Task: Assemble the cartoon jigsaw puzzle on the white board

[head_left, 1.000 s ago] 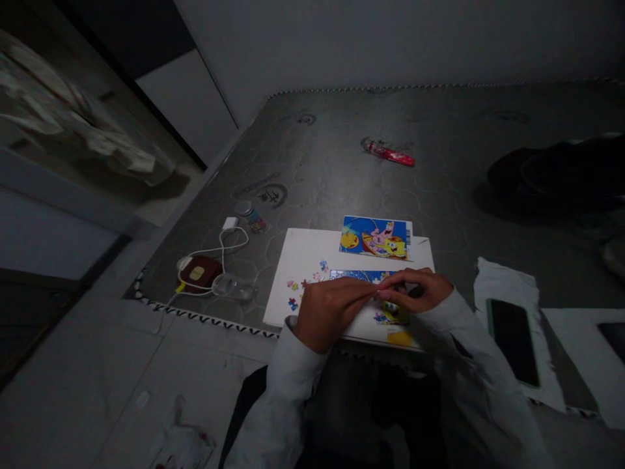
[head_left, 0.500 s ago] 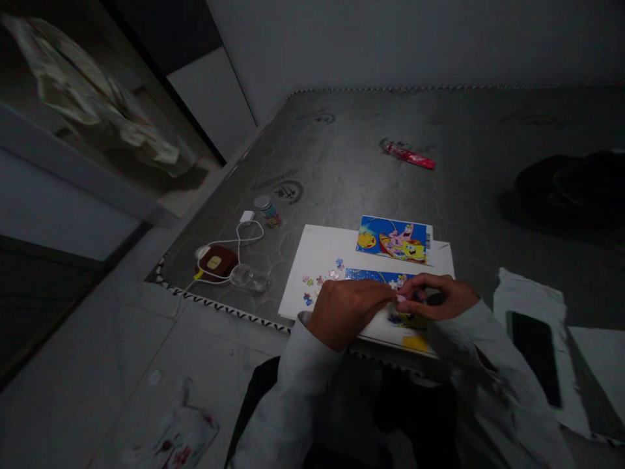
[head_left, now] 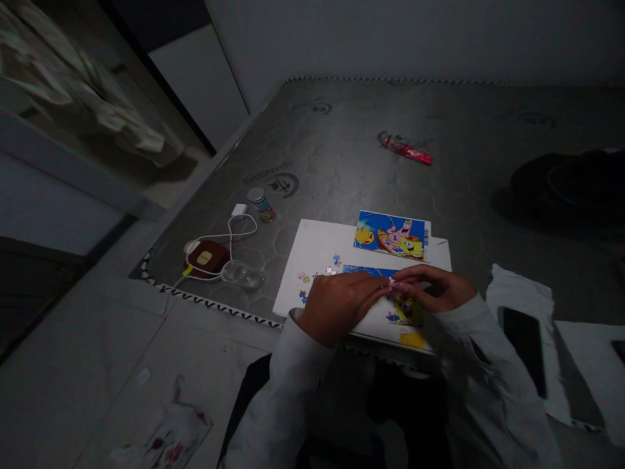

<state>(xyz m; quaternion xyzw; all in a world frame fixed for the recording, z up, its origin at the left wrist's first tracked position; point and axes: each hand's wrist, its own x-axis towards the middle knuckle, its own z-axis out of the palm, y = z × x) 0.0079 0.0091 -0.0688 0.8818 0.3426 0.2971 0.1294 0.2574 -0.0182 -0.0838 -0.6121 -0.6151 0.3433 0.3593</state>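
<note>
A partly assembled jigsaw puzzle [head_left: 365, 269] lies on a white board [head_left: 319, 236], largely covered by my hands. My left hand [head_left: 338, 303] reaches over it from the left, fingers pressed together, their tips on a small pinkish puzzle piece [head_left: 392, 284]. From the other side my right hand [head_left: 442, 288] pinches this piece between thumb and forefinger. Behind my hands is a printed picture card [head_left: 390, 236] with cartoon figures on blue. Several loose puzzle pieces [head_left: 336, 260] are scattered on the board left of the puzzle; my left hand hides some.
To the left are a lidded jar [head_left: 262, 204], a brown case [head_left: 208, 258] with a white cable, and a clear plastic container [head_left: 243, 275]. A red packet [head_left: 407, 150] lies farther back. On the right are a phone [head_left: 525, 348] on white paper and a dark object [head_left: 566, 192].
The view has shifted slightly. My fingertips stay together over the puzzle, with the left fingers lying a little flatter and the pinkish piece lower among the fingertips.
</note>
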